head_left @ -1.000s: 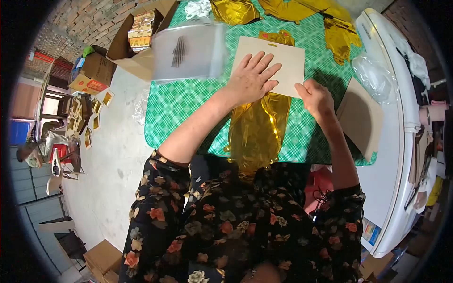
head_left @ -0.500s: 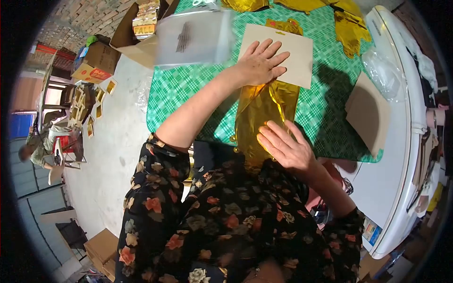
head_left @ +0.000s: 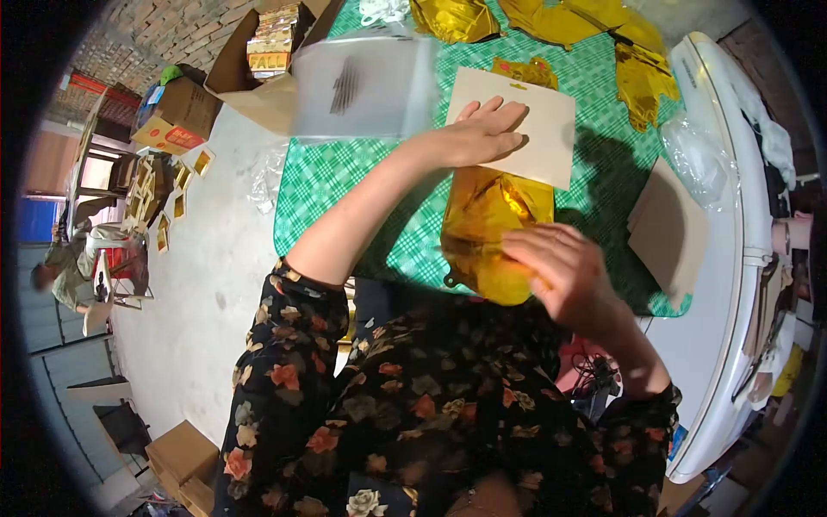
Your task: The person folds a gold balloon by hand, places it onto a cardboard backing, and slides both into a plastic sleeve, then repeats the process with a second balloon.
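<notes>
My left hand [head_left: 491, 133] lies flat with fingers spread on a beige card [head_left: 549, 116], pressing it down. Under the card is a flat, deflated gold foil balloon [head_left: 472, 211]; one end shows past the card's far edge, the rest runs toward me. A small loop tab sticks out on its left side. My right hand [head_left: 564, 263], blurred by motion, has its fingers closed over the right side of the balloon's near end, which bends up at the table's front edge. Its thumb is partly hidden.
The table has a green checked cover [head_left: 379, 185]. Clear plastic bags [head_left: 388, 90] lie at its back left, more gold foil balloons [head_left: 452, 19] along the back. Spare cards [head_left: 668, 233] and crumpled plastic [head_left: 698, 159] are at right. A person [head_left: 69, 276] sits far left.
My right hand, earlier with outstretched fingers over the foil, has closed on the balloon's near end and bent it up. My left hand stays on the card; the view has shifted slightly.
</notes>
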The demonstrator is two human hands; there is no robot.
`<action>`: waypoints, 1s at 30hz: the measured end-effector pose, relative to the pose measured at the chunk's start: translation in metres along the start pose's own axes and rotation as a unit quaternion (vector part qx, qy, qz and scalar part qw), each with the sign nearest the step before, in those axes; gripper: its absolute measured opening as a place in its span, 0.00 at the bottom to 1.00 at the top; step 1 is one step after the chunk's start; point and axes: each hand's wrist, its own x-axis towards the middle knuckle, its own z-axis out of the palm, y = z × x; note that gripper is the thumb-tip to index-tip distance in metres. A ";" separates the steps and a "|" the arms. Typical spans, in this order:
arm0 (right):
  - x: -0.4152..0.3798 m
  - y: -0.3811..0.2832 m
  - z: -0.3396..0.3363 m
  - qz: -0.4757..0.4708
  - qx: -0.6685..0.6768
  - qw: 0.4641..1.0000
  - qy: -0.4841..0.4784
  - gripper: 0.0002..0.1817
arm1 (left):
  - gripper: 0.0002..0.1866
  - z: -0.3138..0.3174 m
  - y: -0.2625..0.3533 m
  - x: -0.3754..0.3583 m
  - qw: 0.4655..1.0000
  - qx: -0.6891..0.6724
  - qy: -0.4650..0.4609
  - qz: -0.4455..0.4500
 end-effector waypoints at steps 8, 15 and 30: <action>0.071 0.087 -0.085 0.116 0.102 0.988 0.020 0.18 | 0.41 -0.040 0.007 -0.032 0.949 -0.300 -0.077 -0.055; 0.125 0.183 -0.077 0.332 0.314 0.889 -0.024 0.20 | 0.45 -0.026 0.002 -0.023 0.816 -0.575 0.055 -0.023; 0.044 0.224 -0.006 0.296 0.676 0.673 0.047 0.21 | 0.27 -0.026 0.014 -0.025 0.801 -0.577 0.096 -0.129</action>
